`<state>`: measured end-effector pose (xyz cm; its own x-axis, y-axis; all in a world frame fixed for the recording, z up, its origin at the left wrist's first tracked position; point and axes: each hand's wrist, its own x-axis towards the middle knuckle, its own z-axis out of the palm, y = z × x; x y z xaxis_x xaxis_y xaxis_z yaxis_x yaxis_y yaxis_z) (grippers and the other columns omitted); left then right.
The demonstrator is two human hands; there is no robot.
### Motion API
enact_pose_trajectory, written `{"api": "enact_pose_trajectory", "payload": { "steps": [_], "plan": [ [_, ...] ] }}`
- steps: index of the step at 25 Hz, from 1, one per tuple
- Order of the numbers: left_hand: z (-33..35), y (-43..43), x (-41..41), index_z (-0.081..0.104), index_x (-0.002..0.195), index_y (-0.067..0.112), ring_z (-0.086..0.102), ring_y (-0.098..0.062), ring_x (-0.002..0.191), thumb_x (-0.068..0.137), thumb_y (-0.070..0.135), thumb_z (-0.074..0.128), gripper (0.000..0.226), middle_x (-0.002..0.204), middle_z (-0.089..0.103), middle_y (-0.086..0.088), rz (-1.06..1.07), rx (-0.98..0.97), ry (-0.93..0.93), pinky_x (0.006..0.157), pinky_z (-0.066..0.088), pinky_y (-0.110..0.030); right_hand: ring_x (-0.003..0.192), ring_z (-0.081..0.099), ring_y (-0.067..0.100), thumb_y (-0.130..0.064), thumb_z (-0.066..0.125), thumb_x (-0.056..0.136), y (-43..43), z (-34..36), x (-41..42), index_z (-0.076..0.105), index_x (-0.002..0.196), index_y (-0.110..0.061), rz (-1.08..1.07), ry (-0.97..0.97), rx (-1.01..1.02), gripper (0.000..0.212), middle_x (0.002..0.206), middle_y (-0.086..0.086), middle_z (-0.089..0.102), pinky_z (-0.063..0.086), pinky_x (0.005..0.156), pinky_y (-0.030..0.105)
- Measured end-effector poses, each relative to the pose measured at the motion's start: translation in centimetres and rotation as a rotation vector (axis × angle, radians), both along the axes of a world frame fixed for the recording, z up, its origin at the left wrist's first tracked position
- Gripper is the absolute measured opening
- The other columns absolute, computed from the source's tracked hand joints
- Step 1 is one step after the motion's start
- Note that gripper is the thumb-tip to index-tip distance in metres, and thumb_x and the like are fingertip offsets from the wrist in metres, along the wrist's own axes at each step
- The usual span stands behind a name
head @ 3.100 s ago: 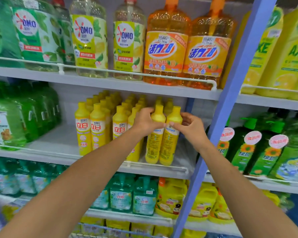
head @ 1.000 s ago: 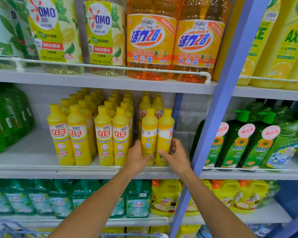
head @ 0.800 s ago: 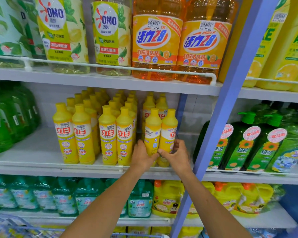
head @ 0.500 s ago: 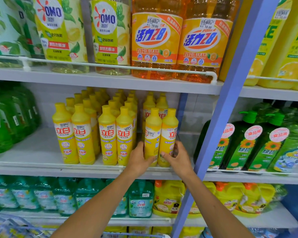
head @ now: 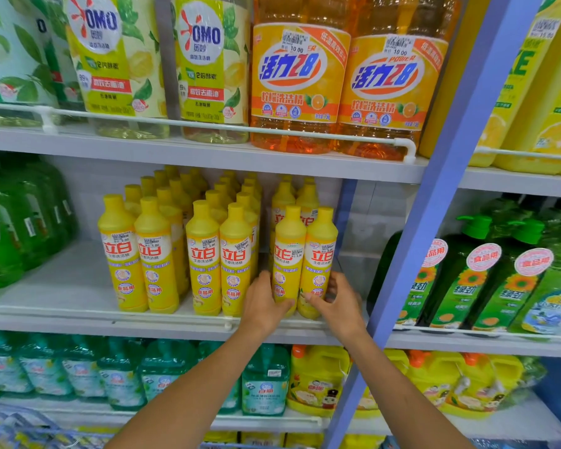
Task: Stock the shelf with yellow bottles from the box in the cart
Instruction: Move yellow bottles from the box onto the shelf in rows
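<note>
Both have slid from caps down to bases: the left grip (head: 262, 306) and right grip (head: 339, 307) each clasp one of two yellow bottles (head: 289, 254) standing between them on the shelf (head: 78, 307). This pair looks placed.

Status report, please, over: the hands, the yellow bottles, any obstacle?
Left hand grips left yellow bottle, right hand grips right yellow bottle. Both upright, side by side, front of middle shelf. Nothing blocks them.
</note>
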<state>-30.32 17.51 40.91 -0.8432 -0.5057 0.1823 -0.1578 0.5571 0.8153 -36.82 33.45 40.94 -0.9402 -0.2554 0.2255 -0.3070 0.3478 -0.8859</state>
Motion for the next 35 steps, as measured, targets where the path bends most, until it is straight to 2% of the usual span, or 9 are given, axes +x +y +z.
{"api": "enact_pose_trajectory", "payload": {
  "steps": [3,7,10,13,18,22,30,35],
  "plan": [
    [0.8,1.0,-0.8,0.053,0.116,0.015,0.064,-0.027,0.111,0.071,0.028,0.088,0.059,0.119,0.065,-0.007,0.102,-0.003,-0.016,0.091,0.055,-0.045,0.098,0.067,0.008,-0.033,0.089,0.074,-0.8,0.7,0.1,0.056,0.126,-0.02,-0.079,0.025,0.019,0.063,0.116,-0.005,0.07,0.056,0.085,0.026],
    [0.8,1.5,-2.2,0.052,0.118,0.014,0.063,-0.03,0.115,0.073,0.031,0.088,0.06,0.123,0.064,-0.009,0.18,0.026,-0.046,0.094,0.055,-0.044,0.097,0.067,0.011,-0.033,0.089,0.074,-1.9,1.0,-0.7,0.057,0.127,-0.019,-0.12,0.026,0.033,0.064,0.117,-0.003,0.071,0.056,0.086,0.028],
    [0.8,1.4,-3.4,0.053,0.117,0.013,0.064,-0.033,0.112,0.074,0.036,0.087,0.06,0.121,0.065,-0.011,0.243,0.028,-0.052,0.091,0.056,-0.044,0.097,0.068,0.016,-0.034,0.089,0.074,-2.7,1.3,-1.7,0.059,0.123,-0.02,-0.156,0.0,0.054,0.059,0.116,0.0,0.071,0.057,0.086,0.033],
    [0.8,1.7,-4.3,0.052,0.115,0.011,0.065,-0.035,0.109,0.076,0.038,0.084,0.058,0.119,0.066,-0.014,0.295,0.024,-0.043,0.089,0.056,-0.045,0.095,0.069,0.018,-0.036,0.089,0.073,-3.6,1.0,-2.6,0.06,0.118,-0.021,-0.186,-0.002,0.063,0.056,0.112,0.001,0.073,0.056,0.083,0.03],
    [0.6,1.6,-5.9,0.051,0.117,0.009,0.065,-0.039,0.109,0.082,0.034,0.08,0.052,0.119,0.065,-0.017,0.332,0.025,-0.047,0.086,0.054,-0.046,0.094,0.071,0.02,-0.034,0.09,0.071,-4.4,0.2,-4.5,0.064,0.115,-0.017,-0.21,0.027,0.036,0.054,0.108,0.003,0.074,0.055,0.081,0.029],
    [0.3,1.5,-6.9,0.052,0.121,0.006,0.065,-0.04,0.109,0.083,0.033,0.078,0.054,0.12,0.064,-0.019,0.344,-0.009,-0.012,0.085,0.054,-0.047,0.09,0.069,0.016,-0.029,0.09,0.07,-4.8,-0.1,-5.3,0.064,0.114,-0.018,-0.189,0.017,-0.038,0.053,0.105,0.001,0.073,0.051,0.079,0.025],
    [-0.3,0.5,-8.6,0.051,0.13,0.0,0.059,-0.041,0.118,0.085,0.034,0.076,0.062,0.129,0.059,-0.022,0.323,-0.002,0.01,0.096,0.049,-0.047,0.087,0.071,0.014,-0.032,0.092,0.068,-5.8,-0.7,-6.9,0.066,0.111,-0.022,-0.176,-0.001,-0.072,0.052,0.101,-0.003,0.073,0.055,0.077,0.027],
    [-0.1,0.5,-8.6,0.053,0.125,0.0,0.059,-0.042,0.115,0.084,0.034,0.077,0.059,0.125,0.061,-0.023,0.324,0.002,0.022,0.093,0.048,-0.047,0.088,0.07,0.013,-0.036,0.092,0.067,-6.0,-0.7,-7.1,0.064,0.11,-0.026,-0.195,0.003,-0.056,0.052,0.103,-0.004,0.073,0.059,0.081,0.032]
  ]
}}
